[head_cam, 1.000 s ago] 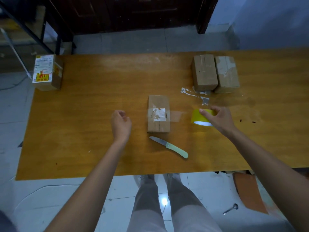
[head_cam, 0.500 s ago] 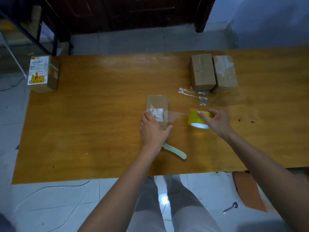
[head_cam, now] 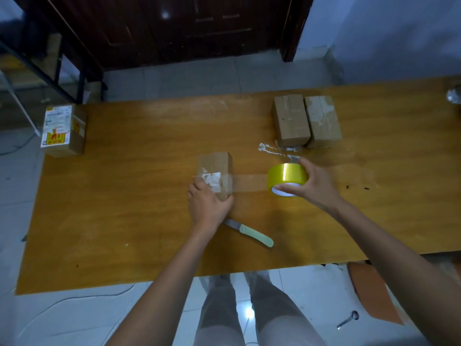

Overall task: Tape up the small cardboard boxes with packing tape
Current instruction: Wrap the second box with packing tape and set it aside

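Nearest me: pale tiled floor (head_cam: 62,318) under the person's legs, with a metal spoon (head_cam: 348,322) and a flat orange-brown board (head_cam: 371,293) lying on it to the right.

The surface (head_cam: 112,221) is a worn yellow-orange wooden top, scuffed and marked. Close to its near edge I note a knife (head_cam: 252,233) with a pale green handle, blade pointing left under the wrist.

Mid-surface: left hand (head_cam: 208,204), its grip clamped on the near end of the small cardboard box (head_cam: 216,162), thumb on the right side. A clear strip of tape (head_cam: 248,183) runs from the box top to the yellow tape roll (head_cam: 287,178), which the right hand (head_cam: 318,184) grips, fingers curled round it, roll lifted just off the surface.

Beyond the roll: white tape scraps (head_cam: 270,150), then two taped boxes (head_cam: 306,121) touching side by side. Far left corner: a labelled box (head_cam: 63,129).

Farthest: grey floor, a dark wooden door (head_cam: 174,26), black metal frame (head_cam: 50,73) at left, pale wall (head_cam: 399,33) at right.
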